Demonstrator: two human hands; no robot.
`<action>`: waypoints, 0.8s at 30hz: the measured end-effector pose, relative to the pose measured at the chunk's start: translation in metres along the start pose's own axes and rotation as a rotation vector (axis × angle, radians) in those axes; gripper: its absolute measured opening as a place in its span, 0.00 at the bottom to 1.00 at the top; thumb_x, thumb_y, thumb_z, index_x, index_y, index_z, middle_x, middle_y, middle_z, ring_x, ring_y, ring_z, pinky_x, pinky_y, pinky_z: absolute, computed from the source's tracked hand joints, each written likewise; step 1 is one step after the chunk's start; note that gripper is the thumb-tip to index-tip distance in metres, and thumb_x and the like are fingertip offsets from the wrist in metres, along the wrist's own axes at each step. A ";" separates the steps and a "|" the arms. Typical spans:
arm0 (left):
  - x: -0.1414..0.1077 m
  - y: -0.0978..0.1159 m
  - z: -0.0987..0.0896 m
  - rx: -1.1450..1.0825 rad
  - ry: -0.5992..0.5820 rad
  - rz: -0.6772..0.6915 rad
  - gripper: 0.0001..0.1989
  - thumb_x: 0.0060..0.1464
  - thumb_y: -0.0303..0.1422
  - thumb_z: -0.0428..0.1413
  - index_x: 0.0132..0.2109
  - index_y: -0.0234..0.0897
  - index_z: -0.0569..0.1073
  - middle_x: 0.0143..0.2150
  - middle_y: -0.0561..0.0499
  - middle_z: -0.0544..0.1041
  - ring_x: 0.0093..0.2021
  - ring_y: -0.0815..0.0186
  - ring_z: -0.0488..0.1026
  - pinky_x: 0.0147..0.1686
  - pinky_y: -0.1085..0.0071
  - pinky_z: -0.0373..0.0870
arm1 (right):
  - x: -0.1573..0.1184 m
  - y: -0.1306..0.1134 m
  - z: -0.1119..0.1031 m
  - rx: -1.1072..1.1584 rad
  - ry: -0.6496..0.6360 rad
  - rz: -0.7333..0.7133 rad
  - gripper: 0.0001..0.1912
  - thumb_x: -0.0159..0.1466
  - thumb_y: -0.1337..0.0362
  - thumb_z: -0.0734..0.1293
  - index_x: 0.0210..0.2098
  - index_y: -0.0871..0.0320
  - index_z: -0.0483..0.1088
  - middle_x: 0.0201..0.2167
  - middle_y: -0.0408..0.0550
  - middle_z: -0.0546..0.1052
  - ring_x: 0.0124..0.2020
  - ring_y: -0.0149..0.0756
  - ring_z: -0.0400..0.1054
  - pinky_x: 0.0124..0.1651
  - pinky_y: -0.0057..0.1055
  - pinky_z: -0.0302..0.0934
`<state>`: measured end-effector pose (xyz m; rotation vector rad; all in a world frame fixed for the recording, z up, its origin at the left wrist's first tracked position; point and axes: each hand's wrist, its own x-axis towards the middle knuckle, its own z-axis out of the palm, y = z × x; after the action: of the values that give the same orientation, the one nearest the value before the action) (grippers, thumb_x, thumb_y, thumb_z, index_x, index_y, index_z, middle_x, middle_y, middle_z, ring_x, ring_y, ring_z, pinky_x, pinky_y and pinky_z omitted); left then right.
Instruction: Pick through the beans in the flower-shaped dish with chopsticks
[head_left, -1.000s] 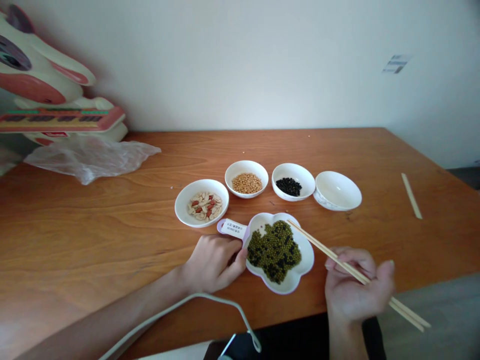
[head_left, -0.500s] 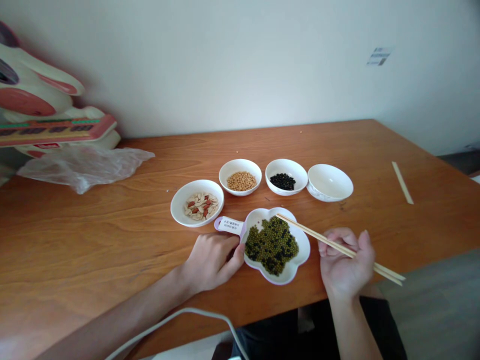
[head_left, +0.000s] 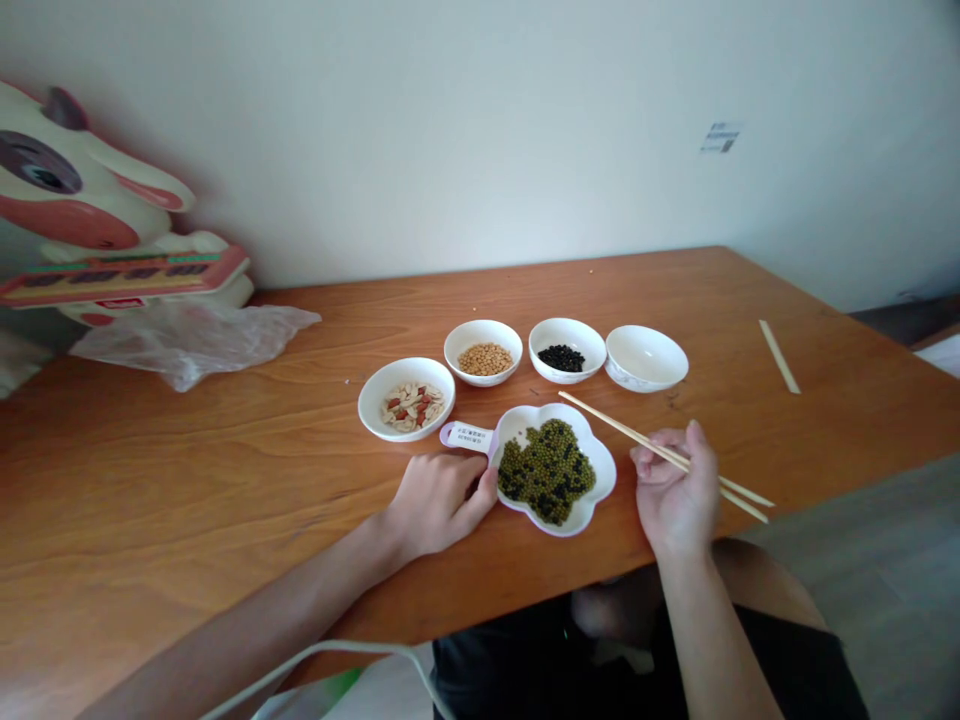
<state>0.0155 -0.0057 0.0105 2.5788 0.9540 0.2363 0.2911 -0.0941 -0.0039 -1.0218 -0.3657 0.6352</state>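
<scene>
A flower-shaped white dish (head_left: 602, 462) with a short lilac handle and a printed label stands near the table's front edge. Green beans (head_left: 546, 460) mixed with black beans cover its middle. My left hand (head_left: 444, 500) rests on the table with curled fingers, thumb and forefinger against the dish's left rim below the handle. In my right hand (head_left: 679, 490), right of the dish, is a pair of wooden chopsticks (head_left: 626, 430). Their tips are close together above the dish's far rim; whether they pinch a bean is too small to tell.
Behind the dish stand white bowls: one with peanuts and pale seeds (head_left: 367, 405), one with soybeans (head_left: 454, 350), one with black beans (head_left: 596, 345), and an empty bowl (head_left: 651, 350). A pale strip (head_left: 780, 357) lies right. Plastic bag (head_left: 195, 335) and cow toy (head_left: 127, 215) stand left; a cable (head_left: 330, 647) crosses the front.
The chopstick tips have moved from over the beans to the dish's far rim. My left hand stays at the dish. The whole view has shifted slightly.
</scene>
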 end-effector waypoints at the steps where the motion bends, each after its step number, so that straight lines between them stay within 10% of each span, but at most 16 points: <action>1: 0.000 0.000 0.000 0.004 0.006 0.004 0.25 0.74 0.43 0.39 0.32 0.38 0.69 0.29 0.49 0.78 0.28 0.65 0.72 0.29 0.67 0.49 | 0.000 0.000 0.001 0.009 0.009 0.004 0.23 0.64 0.47 0.70 0.23 0.58 0.72 0.18 0.40 0.71 0.21 0.27 0.63 0.24 0.27 0.54; 24: 0.000 0.003 0.002 0.036 0.030 -0.029 0.26 0.74 0.45 0.39 0.31 0.38 0.69 0.30 0.49 0.79 0.29 0.65 0.73 0.29 0.65 0.44 | 0.005 0.007 -0.003 0.013 0.066 0.055 0.18 0.59 0.53 0.74 0.23 0.58 0.71 0.20 0.38 0.70 0.22 0.25 0.62 0.26 0.27 0.55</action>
<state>0.0177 -0.0084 0.0098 2.5989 1.0154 0.2531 0.2947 -0.0902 -0.0111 -1.0402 -0.2758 0.6507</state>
